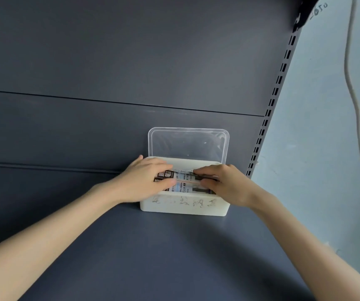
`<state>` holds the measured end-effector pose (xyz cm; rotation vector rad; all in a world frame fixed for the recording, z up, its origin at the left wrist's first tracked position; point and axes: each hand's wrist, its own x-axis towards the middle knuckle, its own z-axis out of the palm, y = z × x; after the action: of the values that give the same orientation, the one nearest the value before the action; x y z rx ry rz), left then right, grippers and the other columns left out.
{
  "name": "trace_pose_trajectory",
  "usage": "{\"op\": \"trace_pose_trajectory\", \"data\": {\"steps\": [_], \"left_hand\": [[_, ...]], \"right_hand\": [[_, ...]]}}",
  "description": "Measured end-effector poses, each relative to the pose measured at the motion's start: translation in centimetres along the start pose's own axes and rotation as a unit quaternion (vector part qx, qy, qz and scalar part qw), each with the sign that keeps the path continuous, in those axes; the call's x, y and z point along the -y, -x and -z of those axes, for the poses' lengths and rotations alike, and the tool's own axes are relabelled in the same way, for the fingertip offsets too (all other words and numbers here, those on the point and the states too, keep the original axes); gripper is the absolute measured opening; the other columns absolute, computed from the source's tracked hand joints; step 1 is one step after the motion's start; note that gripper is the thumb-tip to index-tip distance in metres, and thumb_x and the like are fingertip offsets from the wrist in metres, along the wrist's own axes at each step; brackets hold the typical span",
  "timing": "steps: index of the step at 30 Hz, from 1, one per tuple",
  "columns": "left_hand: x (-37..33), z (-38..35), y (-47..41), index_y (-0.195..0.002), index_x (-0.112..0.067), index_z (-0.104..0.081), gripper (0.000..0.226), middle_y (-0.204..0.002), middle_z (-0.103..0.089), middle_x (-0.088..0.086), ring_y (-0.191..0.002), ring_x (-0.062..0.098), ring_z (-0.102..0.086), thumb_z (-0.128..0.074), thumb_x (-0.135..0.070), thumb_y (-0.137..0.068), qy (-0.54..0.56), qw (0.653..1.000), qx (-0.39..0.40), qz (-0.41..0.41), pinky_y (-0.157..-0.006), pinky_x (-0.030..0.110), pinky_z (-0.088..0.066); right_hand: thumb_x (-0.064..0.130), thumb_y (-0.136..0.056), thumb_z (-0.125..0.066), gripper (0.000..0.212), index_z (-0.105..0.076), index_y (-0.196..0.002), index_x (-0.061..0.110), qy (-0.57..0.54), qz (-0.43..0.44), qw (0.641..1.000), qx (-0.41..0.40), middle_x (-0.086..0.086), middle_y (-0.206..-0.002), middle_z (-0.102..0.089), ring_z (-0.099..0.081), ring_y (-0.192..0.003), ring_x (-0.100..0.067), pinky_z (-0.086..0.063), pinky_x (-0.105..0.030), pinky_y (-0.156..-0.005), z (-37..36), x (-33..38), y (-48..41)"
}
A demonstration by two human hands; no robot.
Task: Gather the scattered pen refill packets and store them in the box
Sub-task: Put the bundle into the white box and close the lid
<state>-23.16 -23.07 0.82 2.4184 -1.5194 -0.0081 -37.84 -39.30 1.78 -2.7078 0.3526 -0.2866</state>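
Note:
A white plastic box (183,206) with faded writing on its front wall stands on the dark grey shelf, its clear lid (188,144) leaning upright against the back panel. Inside it lie pen refill packets (184,179) with black-and-white labels. My left hand (144,180) grips the left end of the top packets, thumb in front, fingers over them. My right hand (222,183) pinches their right end. Both hands are over the box opening, and the packets' ends are hidden under the fingers.
The dark grey shelf (153,246) stretches toward me in front of the box. A slotted upright rail (270,107) runs along the right of the back panel. Beyond it is a pale wall with a hanging white cable (354,98).

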Motion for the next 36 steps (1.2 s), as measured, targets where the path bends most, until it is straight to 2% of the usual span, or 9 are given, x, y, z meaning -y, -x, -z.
{"op": "trace_pose_trajectory", "data": {"steps": [3, 9, 13, 17, 23, 26, 32, 34, 36], "left_hand": [[0.0, -0.2, 1.1, -0.14, -0.026, -0.04, 0.065, -0.147, -0.039, -0.01, -0.133, 0.016, -0.033, -0.028, -0.065, -0.089, -0.065, 0.997, -0.037, 0.014, -0.109, 0.032, -0.022], [-0.1, -0.4, 0.9, -0.148, -0.03, -0.023, 0.052, -0.153, -0.023, -0.019, -0.139, 0.006, -0.014, -0.01, -0.046, -0.099, -0.088, 0.995, 0.037, 0.003, -0.112, 0.033, -0.004], [0.1, -0.6, 0.4, -0.144, -0.032, -0.031, 0.055, -0.145, -0.032, -0.014, -0.131, 0.008, -0.022, -0.01, -0.05, -0.096, -0.087, 0.996, -0.016, 0.004, -0.1, 0.03, -0.01], [0.2, -0.2, 0.8, -0.117, -0.039, -0.06, 0.074, -0.118, -0.054, -0.017, -0.107, 0.008, -0.045, -0.004, -0.062, -0.076, -0.063, 0.992, -0.101, -0.033, -0.082, 0.026, -0.017], [0.0, -0.8, 0.9, -0.13, -0.032, -0.05, 0.058, -0.137, -0.048, -0.015, -0.13, 0.001, -0.033, -0.004, -0.046, -0.097, -0.066, 0.997, -0.013, -0.035, -0.097, 0.023, -0.01], [0.0, -0.5, 0.8, -0.139, -0.036, -0.041, 0.05, -0.149, -0.033, -0.016, -0.139, 0.001, -0.019, -0.011, -0.041, -0.1, -0.054, 0.998, -0.019, -0.022, -0.107, 0.028, -0.004], [0.7, -0.8, 0.9, -0.099, -0.021, -0.068, 0.075, -0.112, -0.053, -0.015, -0.104, 0.007, -0.047, -0.006, -0.058, -0.079, -0.031, 0.988, -0.141, -0.054, -0.09, 0.026, -0.019], [0.6, -0.5, 0.7, -0.112, -0.027, -0.065, 0.073, -0.118, -0.05, -0.01, -0.11, 0.01, -0.044, -0.008, -0.059, -0.079, -0.067, 0.982, -0.174, -0.037, -0.094, 0.029, -0.017], [0.6, -0.3, 0.2, -0.127, -0.028, -0.054, 0.077, -0.135, -0.045, -0.006, -0.129, 0.013, -0.035, -0.004, -0.061, -0.079, -0.097, 0.987, -0.126, -0.006, -0.102, 0.031, -0.01]], "right_hand": [[0.004, -0.095, -0.044, 0.039, -0.063, -0.124, 0.022, 0.0, 0.0, 0.999, -0.034, 0.003, -0.125, -0.066, -0.059, -0.115, -0.02, -0.042, -0.027, -0.099, -0.1, -0.2, -1.1], [0.028, -0.101, -0.037, 0.035, -0.058, -0.126, 0.039, 0.113, -0.015, 0.992, -0.05, 0.008, -0.135, -0.046, -0.03, -0.127, -0.022, -0.012, -0.039, -0.107, -0.7, -0.3, -2.0], [0.023, -0.099, -0.042, 0.031, -0.065, -0.117, 0.012, 0.059, 0.031, 0.998, -0.013, -0.006, -0.118, -0.062, -0.049, -0.114, -0.028, -0.033, -0.034, -0.101, -0.4, 0.0, -1.0], [0.03, -0.1, -0.034, 0.036, -0.061, -0.113, 0.009, 0.065, 0.001, 0.997, 0.038, -0.008, -0.114, -0.063, -0.048, -0.114, -0.032, -0.037, -0.037, -0.101, -1.0, 0.0, -0.7], [0.037, -0.099, -0.04, 0.041, -0.046, -0.139, 0.03, 0.065, -0.021, 0.998, -0.008, 0.006, -0.151, -0.039, -0.026, -0.142, -0.022, -0.019, -0.04, -0.112, -0.9, 0.4, -0.1], [0.035, -0.099, -0.04, 0.039, -0.048, -0.137, 0.03, 0.076, -0.013, 0.997, -0.001, 0.006, -0.145, -0.046, -0.032, -0.138, -0.021, -0.021, -0.036, -0.112, -0.8, 0.2, -0.2], [0.034, -0.093, -0.05, 0.034, -0.062, -0.123, 0.024, 0.052, -0.014, 0.998, -0.045, 0.008, -0.129, -0.06, -0.049, -0.125, -0.023, -0.036, -0.042, -0.105, -0.8, 0.4, -0.5], [0.035, -0.094, -0.05, 0.038, -0.057, -0.129, 0.02, 0.066, -0.013, 0.996, -0.051, 0.005, -0.135, -0.055, -0.045, -0.128, -0.026, -0.033, -0.042, -0.107, -0.6, 0.5, -0.4], [0.037, -0.096, -0.047, 0.042, -0.051, -0.133, 0.019, 0.076, -0.018, 0.996, -0.038, 0.003, -0.14, -0.051, -0.04, -0.131, -0.026, -0.028, -0.042, -0.108, -0.7, 0.6, -0.2]]}}
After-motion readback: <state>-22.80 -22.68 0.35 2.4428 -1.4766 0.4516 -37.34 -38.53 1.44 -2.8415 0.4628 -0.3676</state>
